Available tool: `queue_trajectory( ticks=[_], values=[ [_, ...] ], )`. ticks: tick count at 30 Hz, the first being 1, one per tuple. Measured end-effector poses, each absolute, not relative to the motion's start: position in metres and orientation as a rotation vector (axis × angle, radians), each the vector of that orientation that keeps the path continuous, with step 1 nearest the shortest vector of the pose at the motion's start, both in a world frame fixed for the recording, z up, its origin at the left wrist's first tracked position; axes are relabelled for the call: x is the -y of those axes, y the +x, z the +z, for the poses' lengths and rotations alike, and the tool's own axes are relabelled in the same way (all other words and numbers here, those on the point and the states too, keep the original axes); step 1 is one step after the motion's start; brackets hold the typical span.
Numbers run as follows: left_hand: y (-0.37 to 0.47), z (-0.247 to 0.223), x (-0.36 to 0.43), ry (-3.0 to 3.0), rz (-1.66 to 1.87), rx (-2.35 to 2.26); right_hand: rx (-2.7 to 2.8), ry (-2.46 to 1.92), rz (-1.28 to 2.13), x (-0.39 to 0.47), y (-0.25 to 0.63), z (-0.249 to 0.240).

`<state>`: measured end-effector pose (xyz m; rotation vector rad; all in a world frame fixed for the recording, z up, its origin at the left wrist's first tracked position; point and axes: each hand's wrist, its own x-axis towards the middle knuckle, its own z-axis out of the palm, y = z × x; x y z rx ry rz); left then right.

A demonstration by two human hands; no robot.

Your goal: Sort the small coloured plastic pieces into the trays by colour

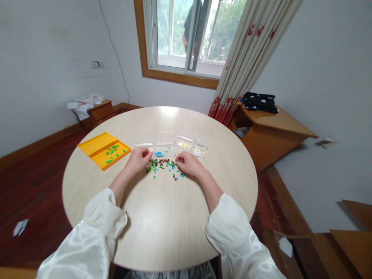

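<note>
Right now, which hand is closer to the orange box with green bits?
Left. The left hand is just right of the orange box; the right hand is farther right, by the loose pieces.

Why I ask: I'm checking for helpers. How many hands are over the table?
2: left hand by the left edge of the pieces, right hand by their right edge. No others show there.

Daylight from the wood-framed sliding glass window (178,48) glares off my round pale-wood surface (161,211); my view's edges stretch.
</note>
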<state>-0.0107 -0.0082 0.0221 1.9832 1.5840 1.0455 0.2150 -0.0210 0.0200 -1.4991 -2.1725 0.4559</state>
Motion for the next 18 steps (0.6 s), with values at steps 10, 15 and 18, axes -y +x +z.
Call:
queue_trajectory(
  ticks=[10, 15, 18],
  values=[
    [-0.0116, 0.0214, 0.0083, 2.004, 1.039, -1.588, 2.215, -1.536, 0.511, 0.0257, 0.2089, 0.0244],
    [-0.0116, 0.0207, 0.0082, 2.012, 1.034, -1.59, 2.019, -1.436, 0.462, 0.0202, 0.2084, 0.0195],
    [-0.0115, 0.021, 0.0084, 2.019, 1.03, -1.588, 1.813, -1.293, 0.384, 0.0181, 0.209, 0.0209]
  ],
)
